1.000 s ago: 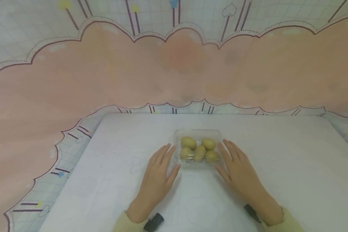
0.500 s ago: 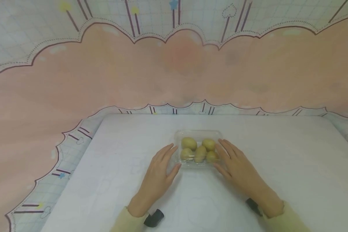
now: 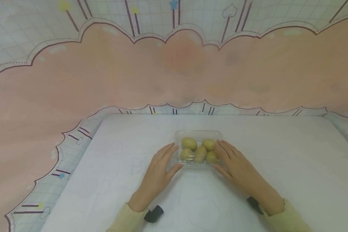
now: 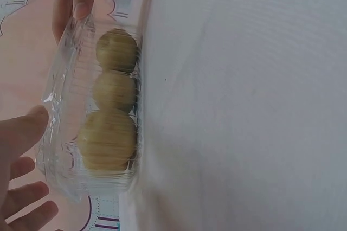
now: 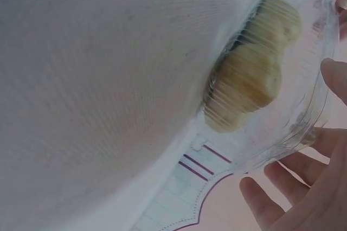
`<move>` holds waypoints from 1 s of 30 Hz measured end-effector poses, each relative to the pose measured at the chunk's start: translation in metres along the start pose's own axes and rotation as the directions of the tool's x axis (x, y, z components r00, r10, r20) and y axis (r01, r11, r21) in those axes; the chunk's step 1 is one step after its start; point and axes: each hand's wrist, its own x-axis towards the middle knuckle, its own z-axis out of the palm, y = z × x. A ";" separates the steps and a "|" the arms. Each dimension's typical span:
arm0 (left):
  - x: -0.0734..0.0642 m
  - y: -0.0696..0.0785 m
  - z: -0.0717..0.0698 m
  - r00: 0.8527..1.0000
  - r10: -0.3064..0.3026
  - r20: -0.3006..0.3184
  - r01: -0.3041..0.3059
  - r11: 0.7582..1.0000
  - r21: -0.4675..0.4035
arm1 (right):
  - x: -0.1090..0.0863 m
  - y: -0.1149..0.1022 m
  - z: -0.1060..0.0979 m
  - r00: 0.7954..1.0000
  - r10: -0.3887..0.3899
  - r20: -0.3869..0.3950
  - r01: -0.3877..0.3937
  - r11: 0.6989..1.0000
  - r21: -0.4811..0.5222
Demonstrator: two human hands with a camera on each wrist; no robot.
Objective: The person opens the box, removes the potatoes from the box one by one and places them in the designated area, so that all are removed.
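A clear plastic clamshell box sits on the white table, a little right of the middle in the head view. Inside it lie several yellow-green, smooth, potato-like ovals, three of them showing through the ribbed side in the left wrist view. My left hand is at the box's left side, with the thumb right at the rim and the fingers loosely spread. At the right side is my right hand, its fingers nearly straight, fingertips overlapping the corner and the thumb by the front rim.
White sheeting covers the table. Behind it hangs a peach backdrop with scalloped, patterned borders. A black strap piece shows at my left wrist, and another at my right.
Both hands have moved slightly inward, closer around the clear box. My right fingertips now overlap its right edge more. The box and its contents have hardly shifted in view.
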 end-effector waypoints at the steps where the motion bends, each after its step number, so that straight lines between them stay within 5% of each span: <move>1: 0.000 -0.001 0.000 1.000 0.004 -0.002 -0.004 1.000 0.001 | 0.000 0.000 0.000 1.000 0.000 0.000 0.000 1.000 0.000; 15: 0.002 -0.008 0.002 0.999 0.036 -0.009 -0.036 0.999 0.003 | 0.003 0.005 0.002 1.000 -0.024 -0.003 0.024 1.000 -0.001; 30: 0.002 -0.010 0.005 1.000 -0.014 0.007 0.015 0.995 -0.098 | 0.007 0.006 0.000 0.989 -0.128 -0.077 0.119 0.987 -0.106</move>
